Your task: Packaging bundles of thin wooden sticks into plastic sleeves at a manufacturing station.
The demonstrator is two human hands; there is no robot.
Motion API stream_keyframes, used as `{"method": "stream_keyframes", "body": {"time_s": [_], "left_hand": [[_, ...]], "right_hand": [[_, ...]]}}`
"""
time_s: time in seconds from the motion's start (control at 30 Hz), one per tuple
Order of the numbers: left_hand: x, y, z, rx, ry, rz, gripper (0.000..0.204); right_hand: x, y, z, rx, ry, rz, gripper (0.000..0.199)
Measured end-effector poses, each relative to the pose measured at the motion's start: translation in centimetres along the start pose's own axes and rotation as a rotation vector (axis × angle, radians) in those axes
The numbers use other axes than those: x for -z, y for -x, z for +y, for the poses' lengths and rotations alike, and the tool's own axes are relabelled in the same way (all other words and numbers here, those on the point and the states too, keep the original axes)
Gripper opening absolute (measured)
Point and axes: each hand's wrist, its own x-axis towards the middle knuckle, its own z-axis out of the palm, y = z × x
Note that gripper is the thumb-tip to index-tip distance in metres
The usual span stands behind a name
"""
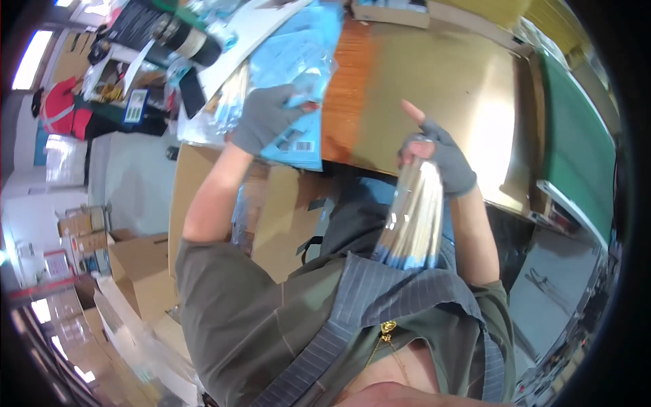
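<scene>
My right hand (pixel 441 157), in a grey fingerless glove, is closed around the upper end of a clear bag of wooden sticks (pixel 417 210). Its index finger points away from the bag. The pale sticks hang down in front of my apron, their blue ends lowest. Over on the left, my left hand (pixel 264 121), gloved the same way, reaches onto a stack of blue plastic packages (pixel 298 51). Its thumb and fingers are apart over the top package; the fingertips are slightly blurred.
Left of the packages lie more bagged sticks (pixel 232 95), a dark phone (pixel 192 92) and a black bottle (pixel 186 39). A brown board (pixel 434 81) covers the table ahead. Open cardboard boxes (pixel 288 217) stand below the table edge. A person in red (pixel 61 108) is far left.
</scene>
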Motion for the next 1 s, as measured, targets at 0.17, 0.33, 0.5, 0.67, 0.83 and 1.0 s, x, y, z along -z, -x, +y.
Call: {"method": "stream_keyframes", "body": {"time_s": [0.17,0.33,0.5,0.67,0.83,1.0], "left_hand": [[-10.1,-1.8,7.5,-0.202,0.183,0.058,0.031],[-14.3,0.0,8.2,-0.187,0.545,-0.149,0.022],[-18.7,-3.2,5.0,-0.089,0.387,0.285,0.015],[-23.3,-7.0,3.6,-0.373,0.343,0.086,0.011],[-21.6,-4.4,9.0,-0.393,0.256,0.069,0.029],[-19.6,-5.3,6.9,-0.423,0.162,0.153,0.030]], "right_hand": [[-0.3,-1.0,-0.1,-0.052,0.076,0.025,0.062],[4.3,0.7,2.4,0.184,-0.357,0.193,0.029],[7.5,0.6,5.5,0.201,0.026,0.301,0.024],[4.0,5.3,0.3,0.298,0.001,0.251,0.038],[5.4,4.1,1.5,0.205,0.269,0.421,0.045],[4.3,3.5,0.4,0.106,0.354,0.326,0.052]]}}
